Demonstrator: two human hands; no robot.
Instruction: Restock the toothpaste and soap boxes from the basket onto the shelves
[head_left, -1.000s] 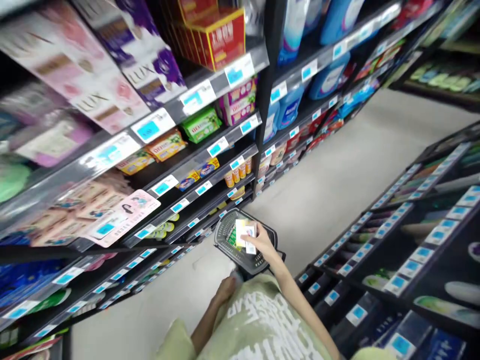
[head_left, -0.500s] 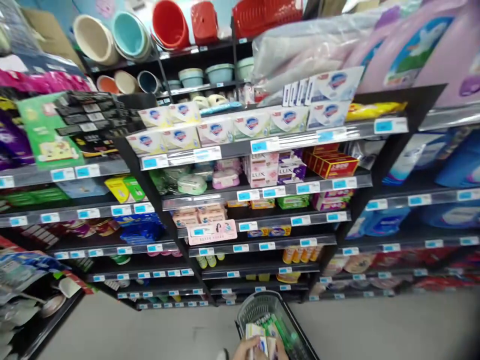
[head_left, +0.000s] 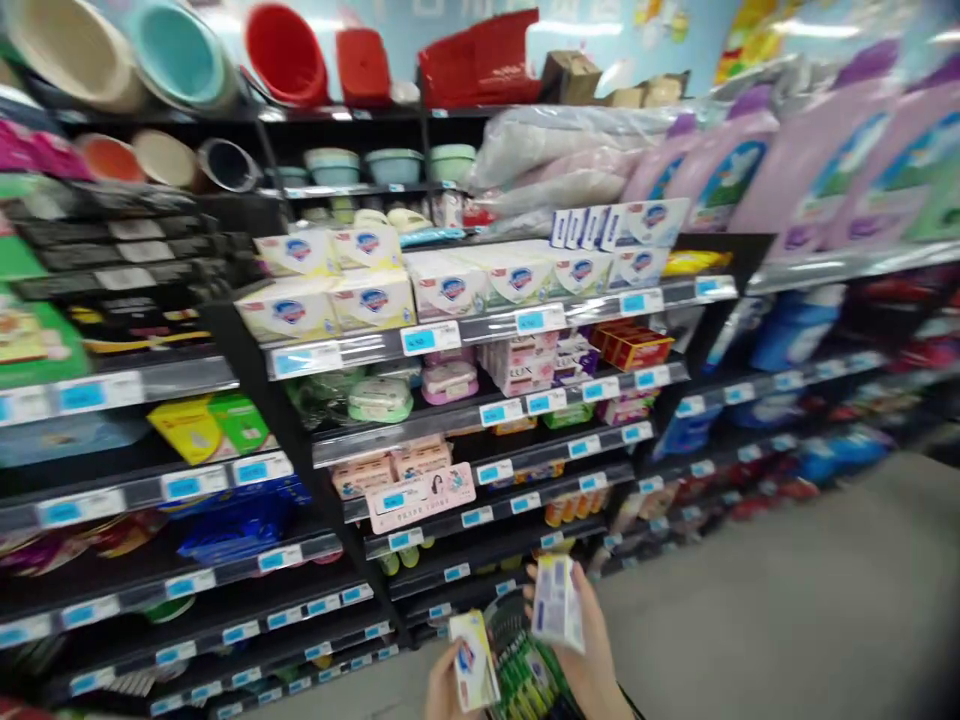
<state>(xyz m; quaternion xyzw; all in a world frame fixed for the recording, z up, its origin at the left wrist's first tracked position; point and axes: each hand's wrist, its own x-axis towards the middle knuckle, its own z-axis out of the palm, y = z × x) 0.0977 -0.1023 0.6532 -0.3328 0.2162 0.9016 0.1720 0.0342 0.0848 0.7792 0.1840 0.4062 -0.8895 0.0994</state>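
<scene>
My left hand [head_left: 444, 684] is closed on a white and yellow soap box [head_left: 473, 662] with a blue oval logo. In my right hand [head_left: 589, 640] is a second soap box [head_left: 557, 603], tilted, a printed side towards me. Both hands are apart, over a dark shopping basket [head_left: 504, 612] low in the view. Green packets [head_left: 525, 678] lie inside the basket. Similar soap boxes [head_left: 373, 300] are stacked in rows on the upper shelf in front of me.
Below the soap run several lower shelves with blue price tags [head_left: 431, 338]. Large purple detergent bottles [head_left: 795, 170] stand at the right, and black packs [head_left: 135, 250] at the left. Plastic buckets [head_left: 285, 55] line the back shelf. Grey floor [head_left: 787, 590] stretches to the right.
My hands, close together before, have come apart and risen, each with one soap box. The view has shifted closer to the shelves and turned.
</scene>
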